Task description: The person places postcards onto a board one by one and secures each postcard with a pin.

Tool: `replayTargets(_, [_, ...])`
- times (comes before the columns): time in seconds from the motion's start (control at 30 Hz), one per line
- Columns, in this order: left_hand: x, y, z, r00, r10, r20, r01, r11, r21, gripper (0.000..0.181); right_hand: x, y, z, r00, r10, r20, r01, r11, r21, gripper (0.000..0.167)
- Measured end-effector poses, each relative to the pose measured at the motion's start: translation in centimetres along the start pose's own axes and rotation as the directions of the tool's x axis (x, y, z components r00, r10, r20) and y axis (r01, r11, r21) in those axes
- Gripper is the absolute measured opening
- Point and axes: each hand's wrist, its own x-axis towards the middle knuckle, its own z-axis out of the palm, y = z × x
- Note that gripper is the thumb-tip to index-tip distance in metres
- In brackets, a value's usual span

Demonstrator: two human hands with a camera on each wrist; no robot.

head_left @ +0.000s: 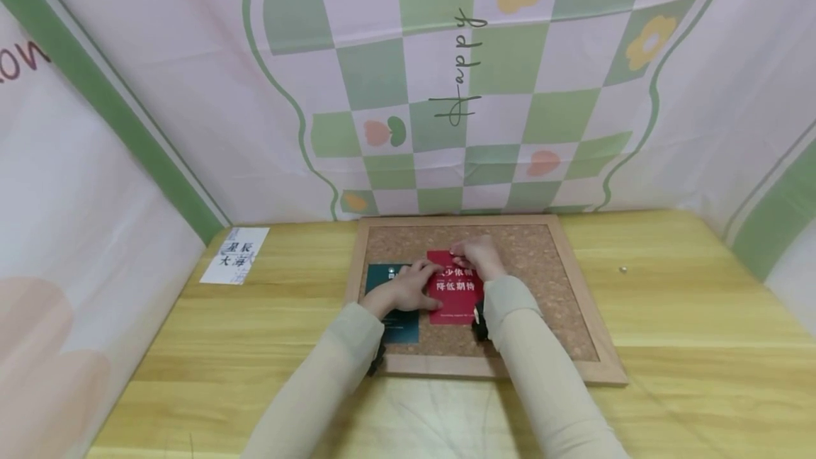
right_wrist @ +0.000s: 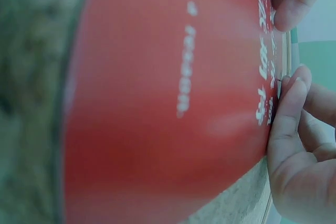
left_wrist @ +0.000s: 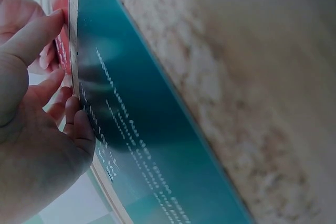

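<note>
A red card point(head_left: 454, 303) with white lettering lies on the cork board point(head_left: 535, 282). My left hand point(head_left: 411, 287) rests on its left edge, thumb and fingers spread apart. At the card's top edge, my right hand point(head_left: 479, 255) pinches a small pushpin between thumb and index finger; only a thin bit of it shows in the right wrist view, and the fingers point(right_wrist: 286, 114) cover most. To the left, partly under the left hand and wrist, is a dark teal card point(head_left: 401, 328), with a silver pushpin point(head_left: 391, 270) near its top.
A pale wooden frame point(head_left: 589, 317) borders the board on the wood-grain table point(head_left: 688, 303). One loose silver pushpin point(head_left: 623, 270) lies on the table at right. A white card point(head_left: 234, 256) with dark lettering lies at far left. A checkered cloth point(head_left: 433, 76) hangs behind.
</note>
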Motion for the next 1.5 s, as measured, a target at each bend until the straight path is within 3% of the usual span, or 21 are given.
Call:
replayTargets(0.47, [0.05,0.05,0.02,1.0,0.003,-0.001,-0.003,1.0,0.001,0.066,0.07,-0.04,-0.14,1.0,0.003,0.006,-0.003,0.999,-0.051,0.03])
replayTargets(1.0, [0.28,-0.16,0.21,1.0,0.0,0.005,0.0,1.0,0.002,0.065,0.38,0.15,-0.23,0.999,0.043,-0.028,-0.044,0.998,-0.033,0.03])
replayTargets(1.5, [0.31,-0.22,0.06,1.0,-0.005,0.006,0.005,1.0,0.008,0.066,0.03,0.16,-0.23,1.0,-0.003,-0.018,0.002,0.999,-0.044,0.031])
